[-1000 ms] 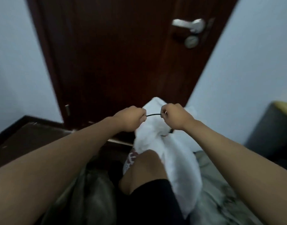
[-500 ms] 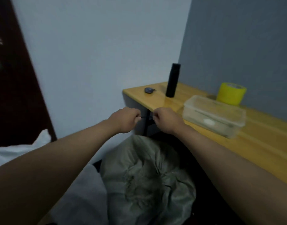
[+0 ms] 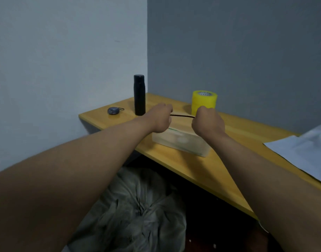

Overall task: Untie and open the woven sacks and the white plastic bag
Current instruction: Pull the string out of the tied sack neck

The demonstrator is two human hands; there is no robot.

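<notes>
Both my hands are held out over a wooden desk. A thin black tie is stretched between them. My left hand grips one end in a fist and my right hand grips the other. Below the desk edge, on the floor, lies a grey-green woven sack with its mouth gathered and crumpled. The white plastic bag is out of view.
On the desk stand a black bottle, a small dark key fob, a yellow tape roll and a clear plastic box under my hands. White paper lies at the right. Walls meet in the corner behind.
My view swung right, from the door and white bag to the desk. Both hands carried the black tie along and now hold it above the clear box, slightly further apart.
</notes>
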